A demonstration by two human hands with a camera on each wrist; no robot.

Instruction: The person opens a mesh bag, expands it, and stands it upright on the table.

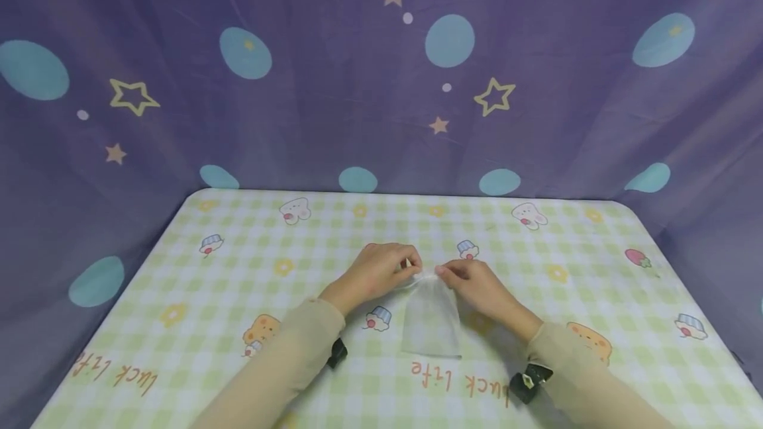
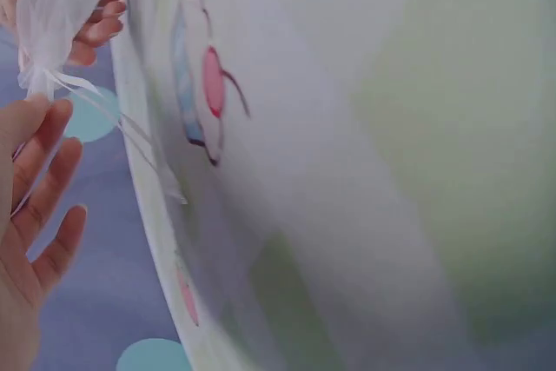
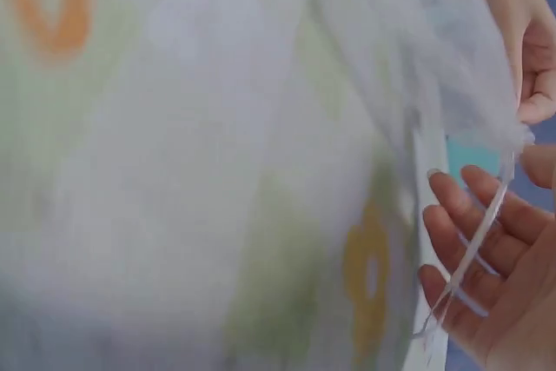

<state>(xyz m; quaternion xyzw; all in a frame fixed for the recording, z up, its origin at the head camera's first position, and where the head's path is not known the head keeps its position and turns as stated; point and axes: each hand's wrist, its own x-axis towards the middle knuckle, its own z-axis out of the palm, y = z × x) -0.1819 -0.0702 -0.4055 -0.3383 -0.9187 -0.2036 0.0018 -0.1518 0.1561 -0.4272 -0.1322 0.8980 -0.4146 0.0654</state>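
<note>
A sheer white drawstring pouch hangs from both hands above the table, its neck gathered at the top and its flat bottom toward me. My left hand pinches the gathered neck on the left side between thumb and index finger. On the right, my right hand pinches the neck's other side. In the left wrist view a thin white ribbon trails from the neck. The right wrist view shows another drawstring running down across the right palm. Nothing can be made out inside the pouch.
The table has a green checked cloth printed with cartoon figures and lettering. Behind it and at the sides hangs a purple curtain with stars and blue ovals. A small black device is strapped at the right wrist.
</note>
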